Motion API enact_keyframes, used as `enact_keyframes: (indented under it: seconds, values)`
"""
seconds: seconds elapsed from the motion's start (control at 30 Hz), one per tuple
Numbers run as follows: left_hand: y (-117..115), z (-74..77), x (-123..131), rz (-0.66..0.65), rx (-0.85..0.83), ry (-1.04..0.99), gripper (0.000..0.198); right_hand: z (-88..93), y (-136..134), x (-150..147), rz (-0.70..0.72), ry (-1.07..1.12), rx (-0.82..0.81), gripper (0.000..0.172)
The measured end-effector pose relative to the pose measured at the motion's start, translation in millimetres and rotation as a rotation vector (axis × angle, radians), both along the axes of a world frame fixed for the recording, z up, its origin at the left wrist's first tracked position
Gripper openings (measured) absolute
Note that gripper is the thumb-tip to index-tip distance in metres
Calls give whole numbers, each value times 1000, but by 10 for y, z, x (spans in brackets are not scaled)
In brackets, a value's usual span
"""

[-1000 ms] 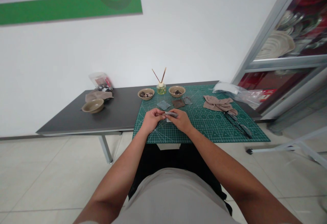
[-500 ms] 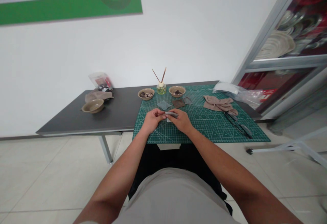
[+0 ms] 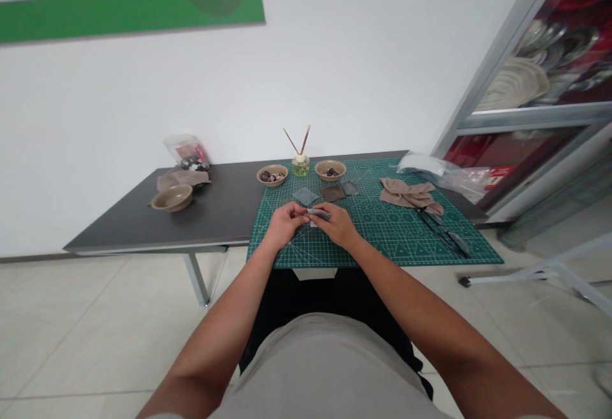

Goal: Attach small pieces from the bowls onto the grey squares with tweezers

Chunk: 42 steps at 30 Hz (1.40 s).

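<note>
Over the green cutting mat (image 3: 382,234), my two hands meet with the fingertips close together. My right hand (image 3: 340,222) is closed on a bent grey piece (image 3: 320,213) that looks like sandpaper. Fingers pinched, my left hand (image 3: 285,222) touches its left end; anything small between those fingertips is hidden. Just beyond lie a pale grey square sheet (image 3: 305,196), a brown square sheet (image 3: 333,193) and a smaller grey sheet (image 3: 350,187). A small pale patch shows under my fingers on the mat.
Behind the sheets stand a bowl of stones (image 3: 272,175), a glass jar with two sticks (image 3: 301,165) and a second stone bowl (image 3: 331,171). A brown cloth (image 3: 411,196) and black-framed glasses (image 3: 444,234) lie right. Another bowl (image 3: 172,198) and a clear tub (image 3: 186,151) stand left.
The whole view has shifted very slightly. Both hands keep nearly the same pose around the grey piece, and nothing on the table has moved.
</note>
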<state>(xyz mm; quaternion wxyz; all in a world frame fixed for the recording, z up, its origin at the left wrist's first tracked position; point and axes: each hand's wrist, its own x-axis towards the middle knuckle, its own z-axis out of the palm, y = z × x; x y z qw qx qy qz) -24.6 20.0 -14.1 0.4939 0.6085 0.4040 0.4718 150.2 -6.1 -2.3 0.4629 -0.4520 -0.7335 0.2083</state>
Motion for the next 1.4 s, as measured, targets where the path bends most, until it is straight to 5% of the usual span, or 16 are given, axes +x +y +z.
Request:
enact_keyframes:
  seconds: [0.3,0.43,0.63,0.8,1.03,1.17,1.4]
  values:
    - [-28,72,24,98,37,-19,27,-63,81,11,-221,252,-49,18]
    - [-8,57,27,146,108,-21,26,-85,161,1,-244,81,-109,28]
    - [-6,50,46,102,100,-43,25,-106,145,18,-363,-192,59,30]
    - [-9,54,66,117,103,34,27,-100,103,30,-276,-325,-24,9]
    - [-73,74,111,136,200,301,20,-30,-17,10,-198,-196,26,21]
    - [-102,110,130,113,336,510,15,4,-84,-8,-140,-82,-88,10]
    - [-155,159,160,126,386,680,19,-15,-61,-86,-210,-28,-153,22]
